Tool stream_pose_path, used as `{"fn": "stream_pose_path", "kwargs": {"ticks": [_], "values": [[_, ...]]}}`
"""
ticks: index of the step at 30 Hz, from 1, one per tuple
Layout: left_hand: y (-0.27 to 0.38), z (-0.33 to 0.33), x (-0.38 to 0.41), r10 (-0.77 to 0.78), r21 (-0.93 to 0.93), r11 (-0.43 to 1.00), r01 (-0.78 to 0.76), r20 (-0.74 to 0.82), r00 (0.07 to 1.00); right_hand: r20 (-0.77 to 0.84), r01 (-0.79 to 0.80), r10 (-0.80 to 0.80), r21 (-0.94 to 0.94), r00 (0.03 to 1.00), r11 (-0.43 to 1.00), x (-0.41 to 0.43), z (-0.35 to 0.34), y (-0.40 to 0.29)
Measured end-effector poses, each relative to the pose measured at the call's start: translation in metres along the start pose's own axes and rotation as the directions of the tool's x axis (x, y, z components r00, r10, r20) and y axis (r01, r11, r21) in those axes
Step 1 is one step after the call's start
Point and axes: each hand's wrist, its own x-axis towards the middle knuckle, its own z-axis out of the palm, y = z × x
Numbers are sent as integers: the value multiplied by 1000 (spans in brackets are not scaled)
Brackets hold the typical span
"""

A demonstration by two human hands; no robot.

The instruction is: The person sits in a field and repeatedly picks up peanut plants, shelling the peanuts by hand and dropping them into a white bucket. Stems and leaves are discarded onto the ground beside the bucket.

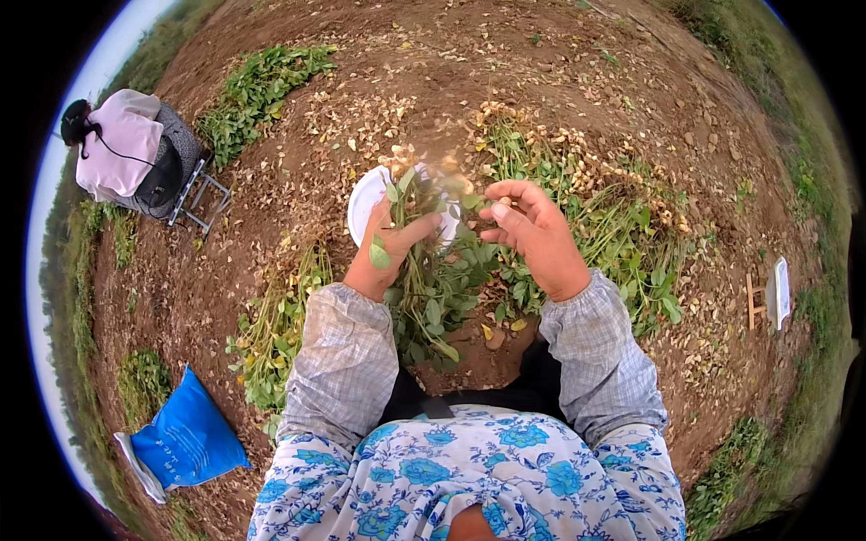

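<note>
My left hand (396, 243) is closed around the stems of a leafy peanut plant (433, 284), whose roots and pods (402, 159) point away from me above a white plastic basin (367, 196). The leaves hang down towards my lap. To the right of the basin, my right hand (531, 233) pinches a small peanut pod (505, 201) between thumb and fingers. The basin stands on the soil, partly hidden by the plant and my left hand. A large heap of pulled peanut plants (629, 237), with pods at its far side, lies beyond and beside my right hand.
More plants lie at left (277, 331) and far left (260, 95). A person in a pink top (122, 142) sits on a metal-framed seat (196, 196) at upper left. A blue sack (189, 436) lies lower left. A small wooden stool (756, 302) stands beside a white object (779, 293) at right.
</note>
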Motion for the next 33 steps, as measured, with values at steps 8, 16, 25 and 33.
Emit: {"fn": "stream_pose_path", "kwargs": {"ticks": [8,16,25,33], "values": [[2,6,-7,6,164,986,-33,164,986,-21,50,-60,-327,998,944,18,0,16],[-12,2,-2,25,53,998,-27,34,999,199,345,-440,-896,876,281,7,15,15],[-17,4,5,-47,-211,977,29,-81,996,527,676,-429,-635,733,374,-40,42,-10],[-9,-1,-10,-177,-229,958,174,8,984,6,-93,93,11,996,996,0,-5,-7]]}}
